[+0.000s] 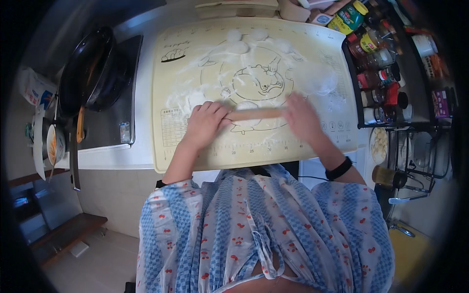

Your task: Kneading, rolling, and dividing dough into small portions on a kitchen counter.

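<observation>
A wooden rolling pin (256, 114) lies across a flattened round of white dough (246, 106), part of it hidden beneath the pin. My left hand (208, 119) grips the pin's left end. On its right end is my right hand (301, 116), blurred, with the fingers over the wood. Both hands are above a cream pastry mat (183, 84) printed with rulers and drawings and dusted with flour. Several small dough pieces (238, 47) sit near the mat's far edge. A pile of flour (318, 78) is on the mat's right side.
At left, a black wok (88, 69) with a wooden-handled utensil rests on a cooktop (128, 91). A rack of sauce bottles and jars (381, 77) borders the mat's right side. A plate of pale pieces (378, 145) is below it. Several containers (293, 11) line the back.
</observation>
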`<state>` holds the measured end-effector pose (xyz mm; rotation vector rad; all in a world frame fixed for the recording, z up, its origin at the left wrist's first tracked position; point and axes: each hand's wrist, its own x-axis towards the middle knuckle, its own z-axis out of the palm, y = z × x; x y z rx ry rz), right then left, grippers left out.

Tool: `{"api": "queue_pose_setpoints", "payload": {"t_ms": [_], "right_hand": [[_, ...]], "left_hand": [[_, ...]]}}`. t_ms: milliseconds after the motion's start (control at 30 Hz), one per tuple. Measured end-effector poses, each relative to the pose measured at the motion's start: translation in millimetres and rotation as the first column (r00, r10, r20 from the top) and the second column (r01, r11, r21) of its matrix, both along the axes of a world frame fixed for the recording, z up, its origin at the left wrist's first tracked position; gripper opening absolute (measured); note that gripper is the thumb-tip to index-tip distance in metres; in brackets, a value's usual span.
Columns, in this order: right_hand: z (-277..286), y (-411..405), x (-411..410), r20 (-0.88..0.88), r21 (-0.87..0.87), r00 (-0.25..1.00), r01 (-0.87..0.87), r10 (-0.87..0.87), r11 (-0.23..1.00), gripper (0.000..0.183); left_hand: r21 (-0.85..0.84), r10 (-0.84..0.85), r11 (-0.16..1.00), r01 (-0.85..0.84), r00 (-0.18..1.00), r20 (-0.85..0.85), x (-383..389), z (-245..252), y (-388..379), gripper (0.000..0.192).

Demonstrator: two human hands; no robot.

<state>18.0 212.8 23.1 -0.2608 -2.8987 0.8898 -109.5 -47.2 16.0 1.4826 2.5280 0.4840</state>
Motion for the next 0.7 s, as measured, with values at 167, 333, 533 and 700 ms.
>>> {"api": "queue_pose_setpoints", "payload": {"t_ms": [167,333,533,700], "right_hand": [[-46.6,-24.8,41.0,0.074,0.387,0.997,-0.003,-0.028,0.922,0.060],[-43.1,-15.5,-32.3,0.001,0.475,0.993,0.107,-0.122,0.873,0.058],[-47.5,-15.8,13.1,0.160,0.423,0.987,-0.056,-0.014,0.905,0.056],[-34.0,-14.0,-87.7,-0.048,0.539,0.998,0.002,0.029,0.843,0.051]], "left_hand": [[-0.114,-0.057,0.993,0.036,0.981,-0.183,-13.0,-36.4,-1.9,0.044],[-0.077,0.540,0.816,-0.573,0.804,-0.251,-59.7,-50.6,31.1,0.050],[-0.312,0.499,0.809,-0.499,0.862,-0.086,19.4,-31.1,-12.7,0.054],[-0.041,0.753,0.634,-0.772,0.629,-0.192,-31.3,-50.0,-7.4,0.055]]}}
